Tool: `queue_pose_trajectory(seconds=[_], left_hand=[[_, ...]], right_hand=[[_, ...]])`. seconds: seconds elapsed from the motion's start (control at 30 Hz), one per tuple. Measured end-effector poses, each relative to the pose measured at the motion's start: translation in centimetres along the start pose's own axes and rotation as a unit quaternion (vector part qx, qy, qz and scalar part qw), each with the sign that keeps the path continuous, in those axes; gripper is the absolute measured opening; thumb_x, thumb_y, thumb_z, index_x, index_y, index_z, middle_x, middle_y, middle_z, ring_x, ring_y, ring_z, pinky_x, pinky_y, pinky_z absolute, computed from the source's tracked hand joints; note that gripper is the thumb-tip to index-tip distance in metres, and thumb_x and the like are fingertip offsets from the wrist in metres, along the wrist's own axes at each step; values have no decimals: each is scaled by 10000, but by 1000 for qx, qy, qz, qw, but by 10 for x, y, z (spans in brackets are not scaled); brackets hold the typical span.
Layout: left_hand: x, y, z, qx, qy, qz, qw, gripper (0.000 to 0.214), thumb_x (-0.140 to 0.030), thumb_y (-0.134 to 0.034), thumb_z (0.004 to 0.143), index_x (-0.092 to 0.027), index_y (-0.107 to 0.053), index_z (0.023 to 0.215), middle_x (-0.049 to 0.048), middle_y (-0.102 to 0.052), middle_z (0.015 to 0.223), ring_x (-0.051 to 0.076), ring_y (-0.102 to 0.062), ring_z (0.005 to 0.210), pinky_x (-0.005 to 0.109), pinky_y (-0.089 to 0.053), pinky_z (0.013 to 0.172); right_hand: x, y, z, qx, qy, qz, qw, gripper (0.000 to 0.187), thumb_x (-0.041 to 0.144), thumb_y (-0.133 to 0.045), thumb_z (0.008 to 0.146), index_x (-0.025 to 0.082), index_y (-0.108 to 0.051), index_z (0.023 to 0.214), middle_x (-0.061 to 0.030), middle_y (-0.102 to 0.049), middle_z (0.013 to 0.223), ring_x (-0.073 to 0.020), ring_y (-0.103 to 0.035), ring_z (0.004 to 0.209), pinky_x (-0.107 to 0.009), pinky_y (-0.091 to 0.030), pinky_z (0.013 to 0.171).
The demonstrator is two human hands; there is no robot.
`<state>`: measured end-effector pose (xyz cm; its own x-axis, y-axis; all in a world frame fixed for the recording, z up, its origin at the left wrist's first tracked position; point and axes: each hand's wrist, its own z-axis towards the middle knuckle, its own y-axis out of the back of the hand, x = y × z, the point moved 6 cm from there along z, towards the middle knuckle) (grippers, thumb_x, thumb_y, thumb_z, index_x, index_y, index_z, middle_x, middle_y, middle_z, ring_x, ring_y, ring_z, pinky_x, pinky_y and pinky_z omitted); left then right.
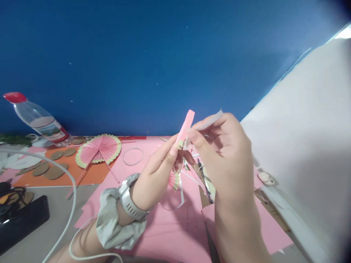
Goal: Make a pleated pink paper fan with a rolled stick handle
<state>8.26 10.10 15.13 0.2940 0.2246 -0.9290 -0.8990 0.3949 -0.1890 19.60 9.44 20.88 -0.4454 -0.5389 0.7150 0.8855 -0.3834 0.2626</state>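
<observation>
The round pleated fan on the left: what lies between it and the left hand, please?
In the head view, a thin pale ring lies on the pink paper between the fan and the left hand.

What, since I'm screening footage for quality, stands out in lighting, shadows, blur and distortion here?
Head view throughout: soft shadow on the pink paper below the left hand and right hand; detail between them looks soft; the bottle leans outward, probably lens distortion; the top right corner is dark, a bright patch below it washed out.
</observation>
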Motion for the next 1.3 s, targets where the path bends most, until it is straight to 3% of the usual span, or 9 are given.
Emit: queue_pose_trajectory(seconds=[0.33, 0.5, 0.97, 1.3], left_hand=[[1, -1, 0, -30, 3, -21, 999, 351, -322, -402, 973, -181, -562, 1252, -1, -468, 741, 98, -427, 650, 231, -380, 603], [4, 0, 0, -42, 12, -29, 999, 340, -324, -415, 965, -188, -581, 1229, 19, -507, 788, 110, -427, 669, 249, -389, 625], [5, 0, 0, -54, 16, -20, 998, 334, -337, -425, 962, -228, -594, 1228, -3, -486, 725, 106, -438, 656, 241, -396, 627], [4, 0, 0, -57, 14, -14, 998, 343, -331, -424, 960, -208, -583, 1238, 10, -513, 743, 114, -440, 653, 245, -401, 624]], right_hand=[[-8, -10, -2, 36, -51, 57, 996, 135, 227, -609, 851, 236, -482, 807, 20, -582, 834, -112, -605, 636, -274, -556, 538], [-7, -11, -2, 25, -46, 65, 997, 153, 201, -624, 838, 235, -479, 801, 28, -565, 818, -104, -592, 641, -280, -580, 580], [-6, -11, -4, 23, -28, 28, 999, 142, 175, -574, 863, 252, -458, 833, 19, -581, 801, -115, -619, 625, -230, -507, 436], [-6, -12, -4, 14, -37, 37, 999, 136, 202, -588, 861, 249, -465, 828, 30, -585, 772, -114, -630, 639, -223, -498, 438]])
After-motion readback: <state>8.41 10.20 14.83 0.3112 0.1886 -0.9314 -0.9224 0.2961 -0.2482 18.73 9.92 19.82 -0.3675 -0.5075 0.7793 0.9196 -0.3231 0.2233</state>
